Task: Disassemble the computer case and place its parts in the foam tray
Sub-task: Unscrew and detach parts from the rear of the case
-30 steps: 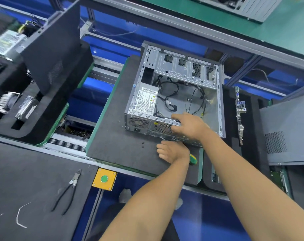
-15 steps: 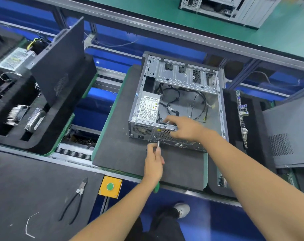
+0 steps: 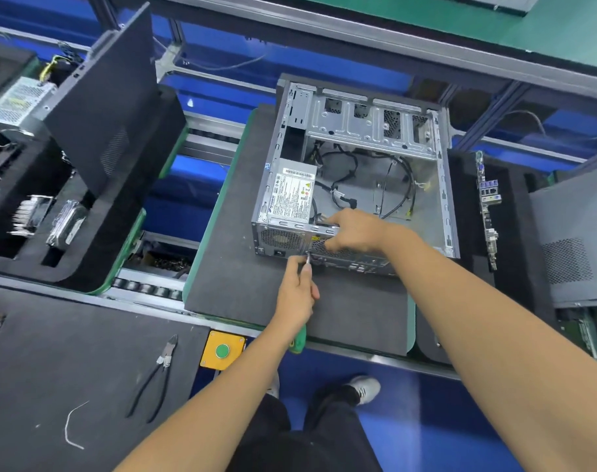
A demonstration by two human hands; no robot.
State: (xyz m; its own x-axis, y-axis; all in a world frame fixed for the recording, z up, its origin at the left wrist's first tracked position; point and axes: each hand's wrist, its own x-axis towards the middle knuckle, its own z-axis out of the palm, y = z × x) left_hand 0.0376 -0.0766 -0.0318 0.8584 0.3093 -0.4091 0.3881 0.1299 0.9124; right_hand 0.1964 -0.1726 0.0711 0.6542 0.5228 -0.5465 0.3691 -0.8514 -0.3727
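Left hand (image 3: 295, 294) gripping screwdriver (image 3: 308, 264) at case (image 3: 355, 178) rear; right hand (image 3: 353, 233) atop rim

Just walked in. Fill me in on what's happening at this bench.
A person is stripping an open computer case lying on a foam mat. The left hand holds a green-handled screwdriver, tip against the case's rear panel beside the power supply. The right hand grips the rear edge, steadying it. The power supply and cables are still inside.
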